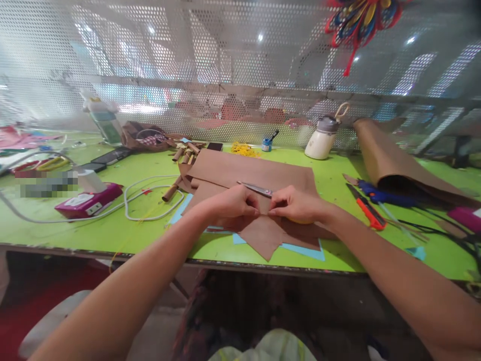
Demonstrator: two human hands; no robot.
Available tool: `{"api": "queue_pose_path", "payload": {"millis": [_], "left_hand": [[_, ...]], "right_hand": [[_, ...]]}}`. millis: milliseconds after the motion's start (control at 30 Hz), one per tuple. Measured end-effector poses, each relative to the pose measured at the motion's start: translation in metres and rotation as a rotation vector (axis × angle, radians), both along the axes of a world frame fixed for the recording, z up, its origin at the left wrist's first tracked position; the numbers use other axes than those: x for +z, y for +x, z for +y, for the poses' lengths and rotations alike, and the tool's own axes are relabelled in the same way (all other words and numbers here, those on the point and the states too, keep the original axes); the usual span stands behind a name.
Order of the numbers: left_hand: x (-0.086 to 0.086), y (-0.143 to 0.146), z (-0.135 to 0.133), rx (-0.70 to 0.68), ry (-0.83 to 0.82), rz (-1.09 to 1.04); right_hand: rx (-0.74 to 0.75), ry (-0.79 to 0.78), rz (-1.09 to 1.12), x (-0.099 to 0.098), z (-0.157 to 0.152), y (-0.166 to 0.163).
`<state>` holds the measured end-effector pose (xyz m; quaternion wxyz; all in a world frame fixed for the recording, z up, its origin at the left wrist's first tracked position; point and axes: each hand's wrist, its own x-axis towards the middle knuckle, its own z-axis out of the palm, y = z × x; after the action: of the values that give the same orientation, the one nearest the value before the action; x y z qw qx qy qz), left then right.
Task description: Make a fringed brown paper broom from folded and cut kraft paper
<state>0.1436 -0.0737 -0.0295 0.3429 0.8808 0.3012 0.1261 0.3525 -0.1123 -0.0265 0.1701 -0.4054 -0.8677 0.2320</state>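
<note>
Both hands meet over the green surface (pixel 124 228): the left hand (pixel 231 203) and right hand (pixel 295 204) pinch with closed fingertips the small brown paper piece (pixel 263 235) (lying atop larger brown sheets), silver scissors (pixel 255 189) just behind.

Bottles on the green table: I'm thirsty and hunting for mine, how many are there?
2. A white bottle with a loop handle stands at the back, right of centre; a clear bottle stands at the back left. Clutter may hide others.
</note>
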Motion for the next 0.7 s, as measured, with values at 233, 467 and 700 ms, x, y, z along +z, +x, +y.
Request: {"api": "queue_pose_path", "payload": {"millis": [233,467,700], "left_hand": [[-0.0011,0.0004,0.0004,-0.010,0.004,0.042],[0.0019,0.0007,-0.0042,0.030,-0.014,0.050],[0.0004,0.0034,-0.0041,0.039,0.094,0.108]], "right_hand": [[0.011,0.086,-0.073,0.0014,-0.0047,-0.0012],[-0.047,0.092,-0.116,-0.0055,-0.0046,-0.0037],[-0.036,0.171,-0.192,-0.0062,-0.0084,-0.0062]]}}
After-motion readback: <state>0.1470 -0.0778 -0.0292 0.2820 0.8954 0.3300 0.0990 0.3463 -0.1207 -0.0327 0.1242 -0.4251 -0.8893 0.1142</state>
